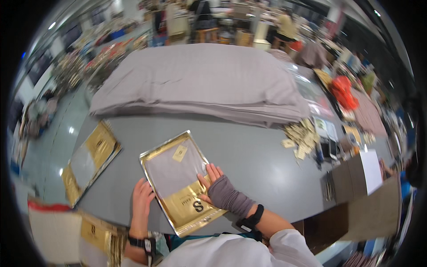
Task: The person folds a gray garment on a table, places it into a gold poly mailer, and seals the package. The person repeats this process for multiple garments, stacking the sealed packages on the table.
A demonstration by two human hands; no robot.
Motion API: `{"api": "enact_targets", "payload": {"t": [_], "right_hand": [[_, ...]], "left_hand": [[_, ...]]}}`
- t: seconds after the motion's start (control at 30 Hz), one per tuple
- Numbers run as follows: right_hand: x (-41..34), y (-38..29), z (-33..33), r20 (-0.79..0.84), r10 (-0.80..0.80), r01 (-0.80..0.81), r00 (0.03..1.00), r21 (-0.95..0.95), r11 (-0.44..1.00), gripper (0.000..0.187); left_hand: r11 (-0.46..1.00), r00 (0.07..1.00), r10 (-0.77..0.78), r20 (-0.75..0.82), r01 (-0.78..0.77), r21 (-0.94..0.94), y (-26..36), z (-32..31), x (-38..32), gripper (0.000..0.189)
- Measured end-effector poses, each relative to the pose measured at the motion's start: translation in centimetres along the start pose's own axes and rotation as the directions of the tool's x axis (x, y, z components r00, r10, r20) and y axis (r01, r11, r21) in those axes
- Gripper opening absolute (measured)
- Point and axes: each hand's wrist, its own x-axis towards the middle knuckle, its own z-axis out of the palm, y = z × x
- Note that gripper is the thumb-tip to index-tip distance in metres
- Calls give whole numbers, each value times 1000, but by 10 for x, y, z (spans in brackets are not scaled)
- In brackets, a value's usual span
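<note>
A flat gold-and-clear plastic package (185, 208) lies tilted on the grey table in front of me. Grey-mauve folded fabric (170, 172) shows through its clear window, along with a small cream tag (180, 153). My right hand (213, 187), in a grey fingerless sleeve, rests flat on the package's right side with the fingers spread. At the left edge is my left hand (142, 193), its fingers loosely bent; they appear to touch the edge without gripping it. Both wrists wear black straps.
A broad stack of grey-mauve fabric (203, 80) spans the table's far side. More gold packages (96, 150) lie at the left edge, and others stand in a carton (55, 230) below. Cream tags (302, 137) are heaped at right, near a brown box (348, 178). A seated person (286, 26) is far back.
</note>
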Motion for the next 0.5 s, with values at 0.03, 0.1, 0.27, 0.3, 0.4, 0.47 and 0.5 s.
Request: {"api": "enact_targets", "payload": {"t": [0.03,0.1,0.27,0.3,0.4,0.47,0.5], "right_hand": [[9,-14,8,93,-47,48,995,1,999,72],[20,-23,12,251,-65,49,966,70,996,82],[31,12,3,63,-191,167,980,273,947,53],[31,17,6,81,-218,196,973,221,955,51],[31,21,13,87,-201,189,976,126,974,49],[27,15,18,108,-203,196,973,69,978,48],[25,11,20,87,-186,180,979,68,981,48]], "left_hand": [[987,986,-161,33,160,16,5,3,12,38],[988,974,85,208,-109,107,9,1,-8,35],[997,975,20,-220,-36,-68,35,-36,-63,31],[979,916,102,-387,-161,-122,41,-55,-87,31],[785,640,417,-645,-611,-98,55,-117,-168,29],[641,358,372,-857,-766,-42,57,-171,-221,28],[621,233,368,-900,-782,52,56,-196,-240,27]]}}
